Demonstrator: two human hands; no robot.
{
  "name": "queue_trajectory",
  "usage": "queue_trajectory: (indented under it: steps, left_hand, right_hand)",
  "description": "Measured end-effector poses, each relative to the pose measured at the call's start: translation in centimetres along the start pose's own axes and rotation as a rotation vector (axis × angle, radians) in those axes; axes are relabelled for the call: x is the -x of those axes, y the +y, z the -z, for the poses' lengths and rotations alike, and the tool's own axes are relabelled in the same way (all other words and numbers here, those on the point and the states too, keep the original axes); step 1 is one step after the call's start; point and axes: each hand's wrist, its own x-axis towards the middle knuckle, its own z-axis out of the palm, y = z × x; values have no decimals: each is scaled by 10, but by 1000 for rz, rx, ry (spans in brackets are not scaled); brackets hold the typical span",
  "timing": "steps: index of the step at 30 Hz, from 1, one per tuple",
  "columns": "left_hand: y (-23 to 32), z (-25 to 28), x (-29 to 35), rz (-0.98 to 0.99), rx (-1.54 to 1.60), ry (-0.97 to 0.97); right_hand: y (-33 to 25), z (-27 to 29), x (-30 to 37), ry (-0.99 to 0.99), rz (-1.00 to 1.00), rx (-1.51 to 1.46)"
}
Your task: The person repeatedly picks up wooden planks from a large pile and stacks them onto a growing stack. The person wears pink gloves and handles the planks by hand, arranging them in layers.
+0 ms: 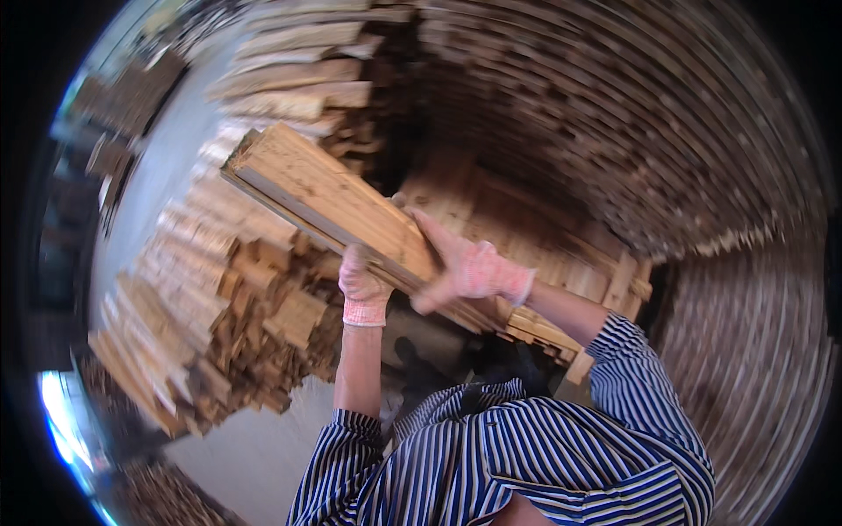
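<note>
Between my two hands is a small bundle of wooden boards (338,197), slanting from upper left down to the right. My left hand (361,285), in a pink-and-white work glove, is closed around its lower long edge. My right hand (469,267), gloved the same way, spans the near end, with the thumb and fingers on opposite sides of it. Below and to the right of the bundle lies a low layer of boards (526,237), partly hidden by my right hand and forearm.
A large heap of loose boards (202,280) lies to the left, with more stacked boards (303,66) beyond it. High, tightly layered wood stacks (631,114) rise at the right and far side. Grey floor (254,460) shows at lower left. Parts of the view are motion-blurred.
</note>
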Motion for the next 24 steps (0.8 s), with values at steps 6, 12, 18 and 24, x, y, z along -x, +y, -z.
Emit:
queue_trajectory:
  steps: [6,12,18,24]
  left_hand:
    - [-90,-101,-35,335,-360,-465]
    - [-202,-154,-69,515,-388,-550]
    - [-234,-48,-83,333,-202,-434]
    - [-227,-78,-90,819,201,-5]
  right_hand:
    - [155,32,46,381,-148,83]
    - [260,32,51,417,-428,-14]
    - [208,48,16,368,-278,-139]
    - [293,-56,32,799,-506,-458]
